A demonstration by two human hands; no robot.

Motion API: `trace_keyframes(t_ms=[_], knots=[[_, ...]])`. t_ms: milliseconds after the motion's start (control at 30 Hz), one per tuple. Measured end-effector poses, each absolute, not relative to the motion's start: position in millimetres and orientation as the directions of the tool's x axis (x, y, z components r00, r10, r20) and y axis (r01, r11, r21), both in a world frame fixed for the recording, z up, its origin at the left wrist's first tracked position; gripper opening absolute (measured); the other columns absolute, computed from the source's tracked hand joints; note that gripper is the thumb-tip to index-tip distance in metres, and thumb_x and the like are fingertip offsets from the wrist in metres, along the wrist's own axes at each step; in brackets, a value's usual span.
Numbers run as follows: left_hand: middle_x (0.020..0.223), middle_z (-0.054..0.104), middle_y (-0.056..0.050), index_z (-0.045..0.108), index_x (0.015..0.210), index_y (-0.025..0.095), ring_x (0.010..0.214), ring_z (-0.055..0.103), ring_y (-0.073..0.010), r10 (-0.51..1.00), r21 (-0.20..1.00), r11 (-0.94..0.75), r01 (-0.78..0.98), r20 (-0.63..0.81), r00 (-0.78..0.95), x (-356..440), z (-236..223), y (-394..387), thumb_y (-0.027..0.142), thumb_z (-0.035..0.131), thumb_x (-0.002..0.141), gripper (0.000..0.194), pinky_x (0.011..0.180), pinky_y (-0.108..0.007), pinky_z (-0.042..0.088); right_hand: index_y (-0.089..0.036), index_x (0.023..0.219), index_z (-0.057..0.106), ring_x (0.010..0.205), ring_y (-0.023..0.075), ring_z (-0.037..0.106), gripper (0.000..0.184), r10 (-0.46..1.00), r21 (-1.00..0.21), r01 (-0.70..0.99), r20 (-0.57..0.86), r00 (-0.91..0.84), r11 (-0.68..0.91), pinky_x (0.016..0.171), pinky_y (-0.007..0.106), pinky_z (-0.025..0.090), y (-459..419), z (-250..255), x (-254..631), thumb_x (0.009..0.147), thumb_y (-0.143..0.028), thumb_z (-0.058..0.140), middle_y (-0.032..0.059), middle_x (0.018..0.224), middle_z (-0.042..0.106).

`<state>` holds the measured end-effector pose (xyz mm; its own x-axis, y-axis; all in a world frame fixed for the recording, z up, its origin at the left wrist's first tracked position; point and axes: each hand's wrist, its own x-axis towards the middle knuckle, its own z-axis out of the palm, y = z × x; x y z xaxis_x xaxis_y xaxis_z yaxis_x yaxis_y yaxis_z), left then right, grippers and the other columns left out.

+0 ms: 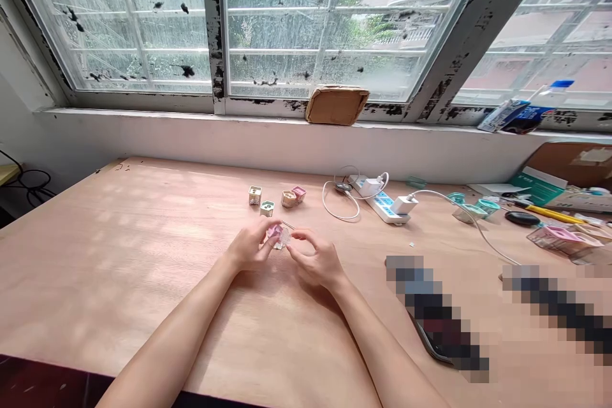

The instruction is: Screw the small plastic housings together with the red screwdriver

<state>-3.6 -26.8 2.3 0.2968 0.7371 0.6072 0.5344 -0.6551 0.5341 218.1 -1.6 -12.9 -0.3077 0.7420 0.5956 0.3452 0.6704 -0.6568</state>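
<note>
A plywood table holds four small containers (pink among them).

You have no legible writing in view: the printed drink carton on the windowsill at two o'clock and the green printed box on the desk at three o'clock show markings too small to read.

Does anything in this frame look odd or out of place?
One pixelated patch and another blur the right side of the wooden table, hiding what lies there. The window frame also shows flaking, black-stained paint.
</note>
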Motion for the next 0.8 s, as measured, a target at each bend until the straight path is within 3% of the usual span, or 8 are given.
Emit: trace_keyframes(t_ms=[200,500,600,800], knots=[[0.099,0.067,-0.006,0.058,0.121,0.02,0.079,0.064,-0.0147,0.756,0.601,-0.56,0.57,0.652,0.054,-35.8,3.2,-19.1,0.024,0.054,0.097,0.025,0.071,-0.026,0.052,-0.021,0.093,0.069,0.079,0.0225,0.071,0.022,0.815,-0.716,0.408,0.562,-0.143,0.566,0.075,0.037,0.058,11.8,-19.0,231.8,0.082,-0.041,0.068,0.0055,0.089,0.075],[0.117,0.065,-0.008,0.054,0.132,0.025,0.081,0.064,-0.0132,0.71,0.524,-0.635,0.568,0.686,0.16,-11.4,-1.8,-20.0,0.029,0.051,0.101,0.031,0.068,-0.025,0.056,-0.02,0.101,0.068,0.083,0.0223,0.07,0.026,0.754,-0.62,0.463,0.63,-0.188,0.633,0.079,0.036,0.057,10.3,-29.9,208.7,0.089,-0.044,0.065,0.0076,0.093,0.074],[0.115,0.066,-0.007,0.052,0.135,0.026,0.078,0.063,-0.0129,0.71,0.505,-0.637,0.582,0.678,0.189,-7.1,-2.8,-19.7,0.031,0.051,0.102,0.034,0.069,-0.025,0.057,-0.02,0.105,0.068,0.086,0.0225,0.07,0.027,0.723,-0.593,0.441,0.653,-0.225,0.673,0.079,0.036,0.057,11.7,-29.5,207.6,0.091,-0.042,0.065,0.0077,0.095,0.074],[0.112,0.068,-0.005,0.049,0.137,0.026,0.076,0.064,-0.0127,0.738,0.509,-0.617,0.6,0.64,0.216,-3.7,-7.1,-18.0,0.036,0.05,0.103,0.036,0.068,-0.025,0.057,-0.021,0.119,0.065,0.086,0.0209,0.07,0.032,0.768,-0.675,0.382,0.614,-0.182,0.631,0.08,0.036,0.057,9.2,-26.5,207.2,0.095,-0.041,0.059,0.0065,0.097,0.073]])
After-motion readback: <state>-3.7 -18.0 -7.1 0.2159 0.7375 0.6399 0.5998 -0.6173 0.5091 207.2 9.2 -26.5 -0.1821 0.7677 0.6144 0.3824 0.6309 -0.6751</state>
